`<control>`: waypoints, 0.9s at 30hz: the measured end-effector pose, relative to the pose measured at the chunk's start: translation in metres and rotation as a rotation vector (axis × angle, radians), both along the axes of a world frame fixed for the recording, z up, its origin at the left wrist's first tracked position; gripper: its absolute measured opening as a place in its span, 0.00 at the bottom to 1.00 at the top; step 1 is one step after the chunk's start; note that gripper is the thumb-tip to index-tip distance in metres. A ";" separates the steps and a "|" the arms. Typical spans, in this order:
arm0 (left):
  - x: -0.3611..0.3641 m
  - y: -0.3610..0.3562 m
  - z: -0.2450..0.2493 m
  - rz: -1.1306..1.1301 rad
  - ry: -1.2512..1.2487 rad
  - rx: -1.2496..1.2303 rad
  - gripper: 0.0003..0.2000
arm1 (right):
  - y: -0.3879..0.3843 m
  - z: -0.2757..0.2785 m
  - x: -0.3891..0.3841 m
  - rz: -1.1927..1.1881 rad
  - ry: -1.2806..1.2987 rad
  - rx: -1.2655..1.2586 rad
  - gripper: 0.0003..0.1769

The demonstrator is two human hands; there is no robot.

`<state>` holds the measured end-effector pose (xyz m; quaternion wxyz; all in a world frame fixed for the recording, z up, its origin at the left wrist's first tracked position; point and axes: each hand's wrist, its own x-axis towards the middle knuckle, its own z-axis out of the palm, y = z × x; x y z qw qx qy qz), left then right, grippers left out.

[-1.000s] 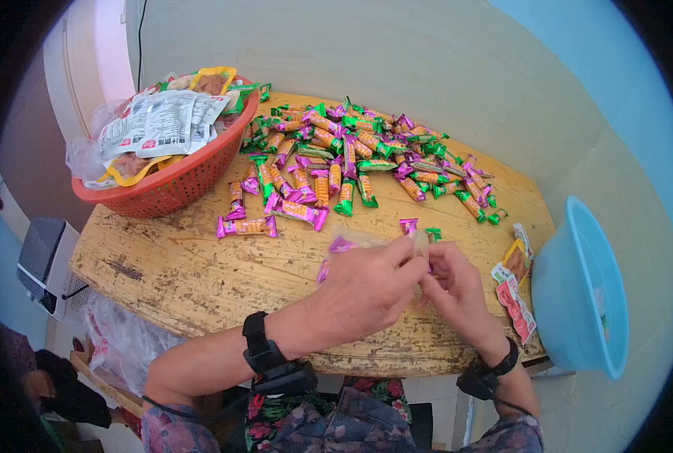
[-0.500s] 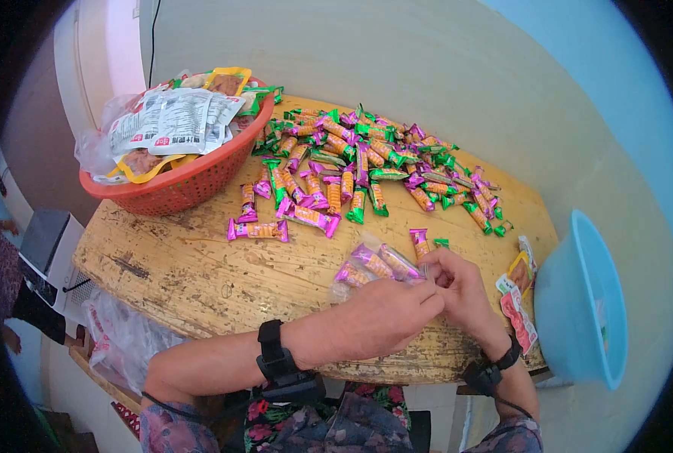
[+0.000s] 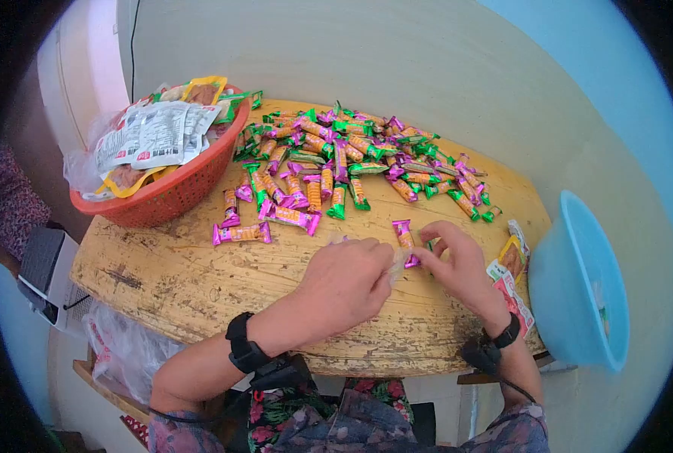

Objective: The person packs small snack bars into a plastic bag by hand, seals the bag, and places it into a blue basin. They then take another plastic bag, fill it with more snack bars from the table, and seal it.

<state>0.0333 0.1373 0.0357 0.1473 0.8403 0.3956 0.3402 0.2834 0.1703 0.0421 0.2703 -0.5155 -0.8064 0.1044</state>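
Note:
My left hand (image 3: 348, 283) is closed on a clear plastic bag (image 3: 399, 266), most of which is hidden beneath the hand. A bit of purple wrapper shows above its knuckles. Close by on the right, my right hand (image 3: 457, 268) has its thumb and forefinger apart at the bag's edge. Between the two hands, a purple-ended snack packet (image 3: 404, 238) lies on the table, and a bit of green wrapper shows between my right fingers. Behind them spreads a pile of small purple and green snack packets (image 3: 340, 155).
A red basket (image 3: 174, 198) full of silver and yellow food pouches stands at the left of the wooden table (image 3: 178, 283). On the right are a blue basin (image 3: 571, 302) and some pouches (image 3: 512, 260). A person's patterned clothing (image 3: 19, 204) shows at far left.
My left hand has moved left and up, now covering the bag's snacks. The right fingers have spread from their pinch. The view has shifted slightly.

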 end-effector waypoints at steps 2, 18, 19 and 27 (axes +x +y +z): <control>-0.002 0.002 -0.002 -0.021 -0.043 -0.031 0.08 | -0.003 -0.001 -0.004 0.007 -0.132 0.092 0.19; -0.016 0.014 0.014 -0.315 -0.532 -0.707 0.06 | -0.049 0.007 0.030 -0.083 0.437 0.128 0.11; -0.017 0.014 0.016 -0.291 -0.516 -0.723 0.06 | -0.057 0.008 0.031 -0.052 0.485 0.135 0.11; -0.012 0.013 0.016 -0.279 -0.557 -0.709 0.05 | -0.085 0.012 0.010 0.185 0.362 0.189 0.12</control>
